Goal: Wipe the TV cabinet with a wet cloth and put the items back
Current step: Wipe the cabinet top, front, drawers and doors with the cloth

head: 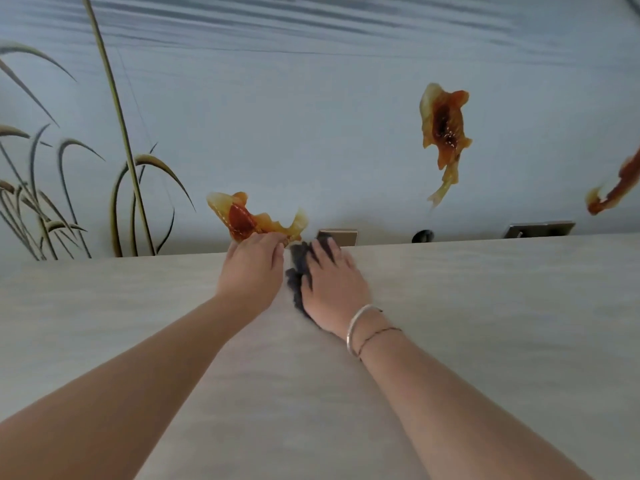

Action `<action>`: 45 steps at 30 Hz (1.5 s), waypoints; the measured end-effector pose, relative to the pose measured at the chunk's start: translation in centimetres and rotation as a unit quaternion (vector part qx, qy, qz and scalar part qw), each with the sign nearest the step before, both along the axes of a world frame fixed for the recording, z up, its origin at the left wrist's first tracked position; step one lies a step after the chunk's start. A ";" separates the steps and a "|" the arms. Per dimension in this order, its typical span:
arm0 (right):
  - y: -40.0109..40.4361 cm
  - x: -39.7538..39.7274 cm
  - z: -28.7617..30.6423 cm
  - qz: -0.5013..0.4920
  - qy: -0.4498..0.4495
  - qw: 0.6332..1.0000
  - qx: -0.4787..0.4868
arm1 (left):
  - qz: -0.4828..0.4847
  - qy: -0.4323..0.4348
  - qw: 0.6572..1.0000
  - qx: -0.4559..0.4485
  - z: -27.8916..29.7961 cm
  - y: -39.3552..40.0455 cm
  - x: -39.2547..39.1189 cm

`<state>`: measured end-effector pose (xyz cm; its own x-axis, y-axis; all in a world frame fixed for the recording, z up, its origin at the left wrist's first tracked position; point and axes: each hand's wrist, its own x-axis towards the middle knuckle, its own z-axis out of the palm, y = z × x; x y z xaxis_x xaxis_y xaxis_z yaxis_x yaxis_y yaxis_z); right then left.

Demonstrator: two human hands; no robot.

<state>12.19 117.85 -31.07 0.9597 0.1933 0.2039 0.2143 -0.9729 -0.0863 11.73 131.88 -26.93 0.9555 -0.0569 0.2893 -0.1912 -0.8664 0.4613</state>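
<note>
Dark cloth (298,271) under right hand (330,289); one cabinet top (485,306).

Soft, even daylight fills the scene, moderately bright, with no hard glare anywhere. The pale beige wood-grain cabinet top (485,323) shows only a faint pinkish shadow between the forearms at six o'clock. The right hand (334,282) is smeared by motion blur, as is the dark grey crumpled cloth (298,271) beneath it, its edges feathery. The left hand (251,268) is sharper. The blue-grey wall mural with orange fish and reeds (311,133) looks soft and slightly hazy. Wide-angle distortion bows the cabinet's far edge and leans the reeds at nine o'clock; the corners darken a little toward twelve o'clock.
</note>
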 end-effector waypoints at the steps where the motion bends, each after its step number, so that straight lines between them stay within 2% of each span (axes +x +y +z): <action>1: 1.3 0.2 0.0 0.043 0.011 0.999 0.006 | 0.000 -0.001 1.000 -0.004 0.0 0.1 0.4; 4: -1.0 1.7 0.1 0.085 0.030 0.996 -0.008 | 0.004 0.010 1.000 -0.010 -0.7 0.9 1.4; 5: -3.5 2.3 0.1 0.053 0.033 0.998 -0.006 | 0.005 0.018 1.000 -0.015 -1.0 1.1 1.6; 7: -9.7 3.1 0.3 -0.073 0.040 0.997 0.000 | -0.004 0.030 0.999 -0.023 -1.8 1.1 1.7; 9: -14.3 2.9 0.5 -0.187 0.059 0.981 -0.003 | -0.020 0.036 0.999 -0.023 -2.3 0.6 1.7; 11: -14.7 2.3 0.1 -0.215 0.059 0.975 -0.004 | -0.031 0.050 0.998 -0.029 -2.6 -0.5 1.7; 13: -12.0 1.0 -0.2 -0.172 0.037 0.984 0.003 | -0.040 0.055 0.997 -0.037 -2.6 -1.5 1.5; 17: -7.6 -5.1 0.1 0.036 0.030 0.999 0.005 | -0.055 0.067 0.996 -0.031 -2.2 -3.2 0.9; 19: -9.8 -6.5 0.5 0.050 0.044 0.998 0.005 | -0.063 0.064 0.996 -0.025 -2.1 -3.9 0.6; 21: -14.8 -6.3 0.5 -0.048 0.043 0.998 -0.001 | -0.066 0.065 0.995 -0.027 -2.1 -4.4 0.0; 23: -20.4 -6.4 0.9 -0.210 0.060 0.976 -0.015 | -0.078 0.060 0.995 -0.025 -2.3 -5.1 -0.7; 25: -22.4 -7.2 0.9 -0.298 0.066 0.952 -0.012 | -0.092 0.058 0.994 -0.020 -2.5 -6.0 -1.5; 27: -20.1 -8.6 0.1 -0.277 0.042 0.960 0.010 | -0.100 0.064 0.993 -0.023 -2.5 -7.2 -2.2; 30: -13.6 -13.5 -0.3 -0.101 -0.010 0.994 0.030 | -0.111 0.069 0.991 -0.035 -2.6 -9.7 -3.0; 32: -11.6 -16.4 0.1 0.006 0.009 0.999 0.041 | -0.114 0.068 0.991 -0.022 -2.8 -11.2 -3.4; 33: -12.2 -16.9 0.3 0.028 0.022 0.999 0.034 | -0.113 0.064 0.992 -0.012 -3.0 -11.8 -3.6; 35: -15.1 -16.1 0.2 0.001 0.009 1.000 0.015 | -0.114 0.054 0.992 0.003 -3.2 -12.5 -4.0; 37: -19.7 -14.4 0.0 -0.114 -0.007 0.993 -0.005 | -0.118 0.046 0.992 0.001 -3.3 -12.8 -4.2; 39: -23.4 -13.4 -0.2 -0.259 0.018 0.966 0.005 | -0.116 0.037 0.992 -0.011 -3.4 -13.0 -4.3; 40: -23.7 -13.4 -0.4 -0.292 0.021 0.956 0.011 | -0.114 0.034 0.993 -0.016 -3.4 -13.0 -4.4; 42: -20.5 -14.6 -1.0 -0.263 -0.027 0.964 0.026 | -0.110 0.026 0.993 -0.027 -3.4 -13.1 -4.4; 45: -11.5 -19.0 -1.2 -0.064 -0.065 0.996 0.019 | -0.110 0.024 0.993 -0.023 -3.5 -13.1 -4.3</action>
<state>-6.84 106.40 -32.25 0.9410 0.0603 0.3330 0.1003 -0.9895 -0.1042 7.42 118.79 -30.43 0.9338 -0.2545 0.2513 -0.3514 -0.7837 0.5122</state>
